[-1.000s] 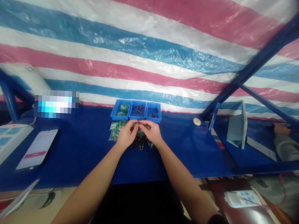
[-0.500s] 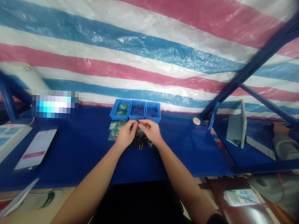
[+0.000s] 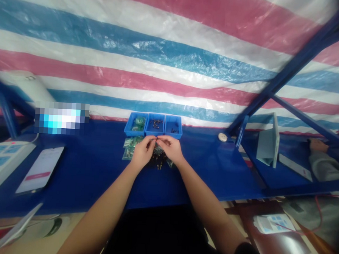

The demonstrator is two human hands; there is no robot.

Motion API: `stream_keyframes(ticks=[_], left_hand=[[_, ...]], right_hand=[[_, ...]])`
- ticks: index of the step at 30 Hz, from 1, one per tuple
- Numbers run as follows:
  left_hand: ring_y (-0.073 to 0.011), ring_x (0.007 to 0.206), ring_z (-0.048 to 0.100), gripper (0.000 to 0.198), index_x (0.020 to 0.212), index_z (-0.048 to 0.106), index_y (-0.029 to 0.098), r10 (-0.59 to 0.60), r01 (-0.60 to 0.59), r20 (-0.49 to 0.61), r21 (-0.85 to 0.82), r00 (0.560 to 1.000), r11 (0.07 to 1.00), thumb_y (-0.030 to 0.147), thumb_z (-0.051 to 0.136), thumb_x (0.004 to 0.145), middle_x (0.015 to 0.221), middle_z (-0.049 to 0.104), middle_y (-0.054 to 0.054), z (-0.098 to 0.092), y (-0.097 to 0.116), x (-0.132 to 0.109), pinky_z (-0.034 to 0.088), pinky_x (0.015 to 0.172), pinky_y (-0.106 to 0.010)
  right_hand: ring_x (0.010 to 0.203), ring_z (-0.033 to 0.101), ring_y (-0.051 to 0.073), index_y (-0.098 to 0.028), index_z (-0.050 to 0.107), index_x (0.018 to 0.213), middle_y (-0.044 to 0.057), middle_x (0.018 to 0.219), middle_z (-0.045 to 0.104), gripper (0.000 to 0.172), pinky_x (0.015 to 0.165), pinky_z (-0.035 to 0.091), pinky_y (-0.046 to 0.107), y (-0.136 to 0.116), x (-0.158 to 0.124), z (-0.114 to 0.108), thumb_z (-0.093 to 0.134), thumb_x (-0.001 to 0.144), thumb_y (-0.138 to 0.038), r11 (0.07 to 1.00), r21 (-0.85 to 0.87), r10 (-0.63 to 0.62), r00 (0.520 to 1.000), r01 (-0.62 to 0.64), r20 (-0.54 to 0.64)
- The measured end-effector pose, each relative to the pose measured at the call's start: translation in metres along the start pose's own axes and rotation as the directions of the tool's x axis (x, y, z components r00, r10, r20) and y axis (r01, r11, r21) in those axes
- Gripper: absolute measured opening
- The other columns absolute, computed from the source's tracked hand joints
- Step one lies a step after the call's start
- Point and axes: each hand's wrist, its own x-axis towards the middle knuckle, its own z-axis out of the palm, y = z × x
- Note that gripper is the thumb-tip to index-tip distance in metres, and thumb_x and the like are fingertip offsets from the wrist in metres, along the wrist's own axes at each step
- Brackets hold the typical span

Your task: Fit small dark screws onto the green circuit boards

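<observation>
My left hand [image 3: 141,151] and my right hand [image 3: 171,148] meet over the blue table [image 3: 99,168], fingertips pinched together on a small dark part too small to name. Under and between the hands lies a pile of small dark and brass-tipped parts [image 3: 159,162]. Small green pieces [image 3: 129,147] lie on the table left of my left hand. Behind the hands stand three blue bins [image 3: 154,125] in a row, the left one with green pieces, the middle and right ones with small dark parts.
A phone [image 3: 40,168] and a white power strip [image 3: 1,163] lie at the left. A small round white object [image 3: 222,137] sits right of the bins. Blue frame bars [image 3: 276,83] rise at the right, past them a grey stand [image 3: 268,141] and another person's sleeve [image 3: 325,167].
Both hands stay pinched together in nearly the same spot; the view has shifted slightly.
</observation>
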Motion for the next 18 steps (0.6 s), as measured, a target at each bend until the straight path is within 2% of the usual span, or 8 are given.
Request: stream_keyframes(ticks=[3, 7, 13, 18], left_hand=[[-0.014, 0.065, 0.062, 0.024, 0.101, 0.062, 0.022, -0.005, 0.004, 0.019, 0.021, 1.0, 1.0, 0.039, 0.046, 0.095, 0.074, 0.066, 0.001, -0.0016, 0.0016, 0.0005, 0.046, 0.065, -0.025], [-0.014, 0.065, 0.063, 0.024, 0.102, 0.062, 0.022, -0.013, 0.012, 0.019, 0.035, 1.0, 0.999, 0.039, 0.046, 0.095, 0.075, 0.067, 0.001, -0.0017, 0.0019, 0.0001, 0.046, 0.066, -0.025], [-0.0146, 0.064, 0.064, 0.028, 0.112, 0.06, 0.022, -0.028, 0.028, -0.017, 0.016, 0.999, 0.999, 0.041, 0.051, 0.092, 0.076, 0.068, 0.001, 0.0011, -0.0002, -0.0007, 0.048, 0.066, -0.026], [-0.0143, 0.07, 0.065, 0.024, 0.105, 0.063, 0.022, -0.003, 0.004, -0.036, 0.012, 0.999, 1.0, 0.04, 0.053, 0.092, 0.084, 0.069, -0.001, 0.0024, -0.0021, -0.0003, 0.049, 0.068, -0.025]], right_hand=[[0.081, 0.07, 0.018, -0.019, 0.073, 0.103, 0.006, 0.091, 0.074, 0.032, 0.079, 0.057, 0.032, -0.0001, 0.0001, 0.0, 0.071, 0.077, -0.038, 1.0, 0.005, -0.007, 1.0, 0.007, 0.011], [0.083, 0.07, 0.018, -0.02, 0.073, 0.104, 0.006, 0.093, 0.074, 0.032, 0.081, 0.057, 0.032, 0.0003, 0.0004, -0.0008, 0.071, 0.077, -0.038, 1.0, -0.003, -0.011, 1.0, 0.011, 0.018], [0.082, 0.07, 0.018, -0.02, 0.072, 0.105, 0.006, 0.093, 0.074, 0.033, 0.08, 0.057, 0.032, 0.0022, 0.0005, -0.0013, 0.07, 0.078, -0.038, 0.999, -0.04, 0.002, 1.0, -0.002, -0.006], [0.081, 0.069, 0.018, -0.019, 0.073, 0.103, 0.006, 0.091, 0.074, 0.031, 0.079, 0.057, 0.032, 0.001, 0.0006, -0.0014, 0.07, 0.078, -0.037, 1.0, -0.025, -0.012, 1.0, 0.012, -0.006]])
